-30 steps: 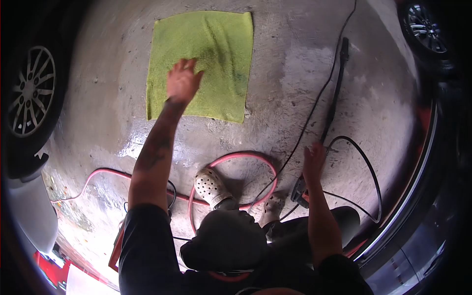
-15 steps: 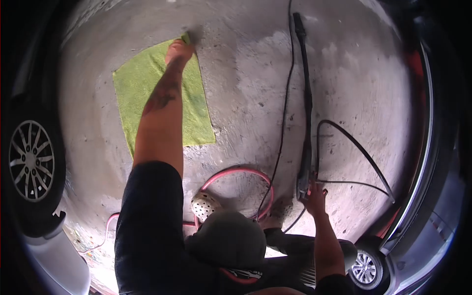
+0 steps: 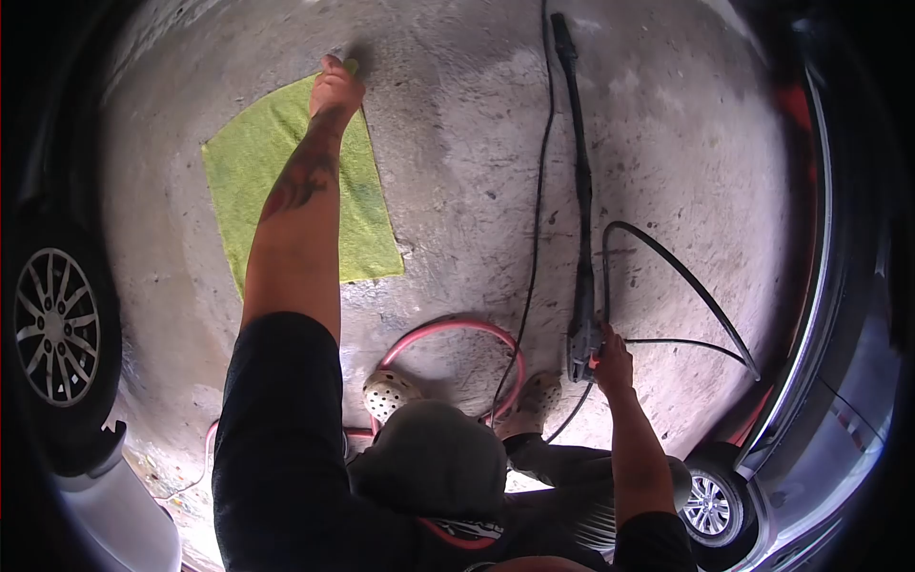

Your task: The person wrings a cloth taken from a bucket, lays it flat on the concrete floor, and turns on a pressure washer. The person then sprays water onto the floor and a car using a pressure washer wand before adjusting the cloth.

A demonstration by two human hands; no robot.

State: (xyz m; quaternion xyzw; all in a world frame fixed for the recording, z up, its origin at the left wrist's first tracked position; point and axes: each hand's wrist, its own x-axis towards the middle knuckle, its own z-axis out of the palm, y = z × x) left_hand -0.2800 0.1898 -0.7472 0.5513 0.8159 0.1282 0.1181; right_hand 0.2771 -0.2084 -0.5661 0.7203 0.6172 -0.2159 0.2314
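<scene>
A yellow-green cloth [image 3: 367,214] is spread over the concrete at the upper left, my forearm crossing it. My left hand [image 3: 337,88] is closed on its far edge near the top corner. On the right lies a long black pressure washer gun [image 3: 583,229], its lance pointing away from me. My right hand [image 3: 616,364] is closed at the gun's near end, beside an orange-red part. Some of those fingers are hidden behind the handle.
A black hose [image 3: 681,262] loops right of the gun; a thin black cable [image 3: 540,191] runs left of it. A pink-red hose [image 3: 448,326] curls by my perforated clog [image 3: 387,394]. Vehicles stand on both sides, with a wheel [image 3: 57,326] at left and another wheel [image 3: 710,510] at lower right.
My right hand has gone from reaching at the gun's handle to closing on it, and the handle has turned slightly. My left hand stays at the cloth's corner. The whole view has shifted slightly.
</scene>
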